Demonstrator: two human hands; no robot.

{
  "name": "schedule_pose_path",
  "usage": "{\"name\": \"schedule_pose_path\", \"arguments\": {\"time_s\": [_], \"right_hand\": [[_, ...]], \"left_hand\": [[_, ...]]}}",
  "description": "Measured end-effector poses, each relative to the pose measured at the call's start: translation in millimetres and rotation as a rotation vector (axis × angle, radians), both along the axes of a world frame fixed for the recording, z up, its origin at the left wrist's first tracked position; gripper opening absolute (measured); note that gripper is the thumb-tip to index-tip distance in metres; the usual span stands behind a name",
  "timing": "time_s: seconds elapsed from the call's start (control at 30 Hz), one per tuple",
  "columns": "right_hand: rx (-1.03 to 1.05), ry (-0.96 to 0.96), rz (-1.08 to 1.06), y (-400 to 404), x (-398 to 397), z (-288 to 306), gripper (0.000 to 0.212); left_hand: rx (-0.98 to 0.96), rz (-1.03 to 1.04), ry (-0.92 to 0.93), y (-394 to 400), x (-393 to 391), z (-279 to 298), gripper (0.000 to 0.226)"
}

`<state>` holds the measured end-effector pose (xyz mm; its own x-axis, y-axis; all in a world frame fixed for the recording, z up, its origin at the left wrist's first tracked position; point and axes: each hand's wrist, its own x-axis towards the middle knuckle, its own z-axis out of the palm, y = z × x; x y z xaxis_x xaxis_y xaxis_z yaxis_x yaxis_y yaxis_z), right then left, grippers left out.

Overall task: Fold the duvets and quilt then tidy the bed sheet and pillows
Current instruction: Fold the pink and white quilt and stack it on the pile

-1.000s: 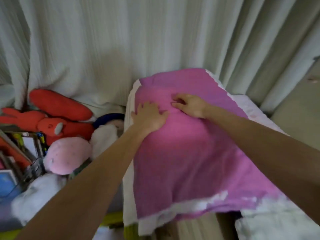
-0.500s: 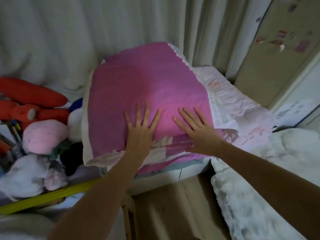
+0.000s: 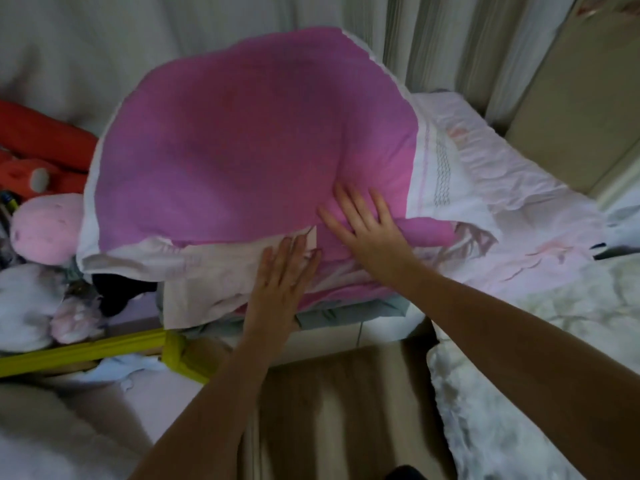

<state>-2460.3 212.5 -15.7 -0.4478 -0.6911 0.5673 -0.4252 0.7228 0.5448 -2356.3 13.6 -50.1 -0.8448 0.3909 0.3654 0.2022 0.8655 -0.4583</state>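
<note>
A folded pink quilt [image 3: 242,140] with white borders lies on top of a stack of folded bedding against the curtain. My left hand [image 3: 282,275] lies flat with straight fingers on the quilt's white front flap. My right hand [image 3: 367,223] presses flat with spread fingers on the pink fabric near the front right corner. A pale pink crumpled duvet [image 3: 502,216] spreads out to the right of the stack. A white fluffy quilt [image 3: 519,393] lies at the lower right.
Red [image 3: 38,147], pink [image 3: 45,226] and white [image 3: 24,303] plush toys crowd the left side. A yellow-green rail [image 3: 86,351] runs below them. Grey curtains [image 3: 433,39] hang behind, a beige cabinet [image 3: 575,98] stands at the right. A brown floor strip [image 3: 339,410] shows below the stack.
Both hands slid from the quilt's far top toward its near front edge. The view dropped lower, and the stack's front and the floor came into sight.
</note>
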Motion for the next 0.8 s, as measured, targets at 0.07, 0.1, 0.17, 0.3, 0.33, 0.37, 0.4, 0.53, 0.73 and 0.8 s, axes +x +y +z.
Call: {"name": "schedule_pose_path", "arguments": {"time_s": [0.07,0.1,0.17,0.3,0.33,0.37,0.4,0.53,0.73,0.8], "right_hand": [[-0.061,0.036,0.024,-3,-10,1,0.054],[-0.084,0.051,0.037,-3,-14,1,0.054],[-0.124,0.05,0.051,-1,-18,6,0.054],[-0.159,-0.052,0.027,2,-29,38,0.07],[-0.159,-0.075,0.039,1,-33,52,0.063],[-0.157,-0.121,0.037,2,-38,64,0.052],[-0.157,-0.176,0.025,2,-42,81,0.053],[-0.088,-0.292,-0.052,-5,-68,139,0.07],[-0.113,-0.301,-0.058,-12,-104,163,0.09],[-0.133,-0.328,-0.032,-11,-106,160,0.114]], "left_hand": [[-0.001,0.042,0.048,-2,-20,-10,0.112],[-0.003,0.036,0.074,-3,-32,-11,0.107],[-0.01,-0.018,0.122,-9,-55,-2,0.097],[-0.055,-0.065,0.181,-12,-88,48,0.082],[-0.046,-0.068,0.196,-11,-95,62,0.081],[-0.034,-0.066,0.204,-10,-101,71,0.08],[-0.03,-0.049,0.208,-10,-107,83,0.078],[-0.025,-0.014,0.265,-14,-141,125,0.072],[0.029,-0.112,0.341,-27,-182,168,0.046],[0.055,-0.194,0.309,-33,-187,178,0.042]]}}
